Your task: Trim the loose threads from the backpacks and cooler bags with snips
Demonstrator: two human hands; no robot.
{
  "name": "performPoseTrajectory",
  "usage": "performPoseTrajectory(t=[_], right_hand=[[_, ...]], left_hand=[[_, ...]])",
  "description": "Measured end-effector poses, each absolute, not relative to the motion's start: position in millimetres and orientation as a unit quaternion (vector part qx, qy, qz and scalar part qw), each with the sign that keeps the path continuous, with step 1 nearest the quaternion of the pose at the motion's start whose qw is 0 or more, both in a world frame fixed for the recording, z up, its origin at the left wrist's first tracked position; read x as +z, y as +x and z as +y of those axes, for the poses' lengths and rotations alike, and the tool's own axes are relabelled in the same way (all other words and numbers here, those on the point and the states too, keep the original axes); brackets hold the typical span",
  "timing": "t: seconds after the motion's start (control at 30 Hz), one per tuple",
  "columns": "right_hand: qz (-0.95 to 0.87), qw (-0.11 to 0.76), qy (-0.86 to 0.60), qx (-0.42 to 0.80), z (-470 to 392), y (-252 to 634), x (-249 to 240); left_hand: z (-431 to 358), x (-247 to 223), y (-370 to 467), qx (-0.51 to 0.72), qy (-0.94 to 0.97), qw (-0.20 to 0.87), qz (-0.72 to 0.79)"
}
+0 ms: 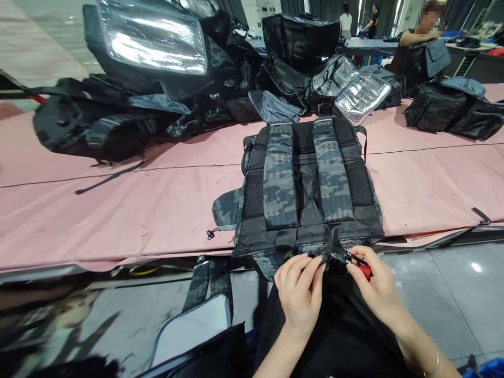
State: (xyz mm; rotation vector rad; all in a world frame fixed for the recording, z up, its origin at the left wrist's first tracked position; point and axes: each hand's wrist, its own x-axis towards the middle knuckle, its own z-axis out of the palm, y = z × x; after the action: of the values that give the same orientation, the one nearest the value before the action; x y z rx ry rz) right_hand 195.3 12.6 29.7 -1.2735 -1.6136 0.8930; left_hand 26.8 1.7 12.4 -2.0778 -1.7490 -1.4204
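A black and grey camouflage backpack [309, 178] lies on the pink-covered table with its padded shoulder straps [280, 181] facing up. Its lower edge reaches the table's front edge. My left hand [298, 289] pinches a short black webbing strap [328, 249] at that lower edge. In my right hand [374, 286] is a small pair of snips [365, 270] with a red part on the handle. The snips' tip touches or lies right beside the strap, close to my left fingertips. Whether the blades are parted is too small to tell.
Black bags [118, 121] pile up at the back left. More bags with silver linings [364, 97] stand behind the backpack, another black bag [444, 110] to the right. A person [425, 31] works across the table. Straps [208, 283] hang below the front edge.
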Motion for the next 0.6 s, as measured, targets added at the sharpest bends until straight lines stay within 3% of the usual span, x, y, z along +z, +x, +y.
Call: performPoseTrajectory(t=[0.27,0.6], right_hand=[[-0.713,0.44,-0.485,0.252,18,191,40],[-0.716,0.421,-0.499,0.247,17,193,41]], left_hand=[[2,10,28,-0.453,-0.686,0.075,-0.564],[2,10,27,-0.458,-0.684,0.073,-0.563]])
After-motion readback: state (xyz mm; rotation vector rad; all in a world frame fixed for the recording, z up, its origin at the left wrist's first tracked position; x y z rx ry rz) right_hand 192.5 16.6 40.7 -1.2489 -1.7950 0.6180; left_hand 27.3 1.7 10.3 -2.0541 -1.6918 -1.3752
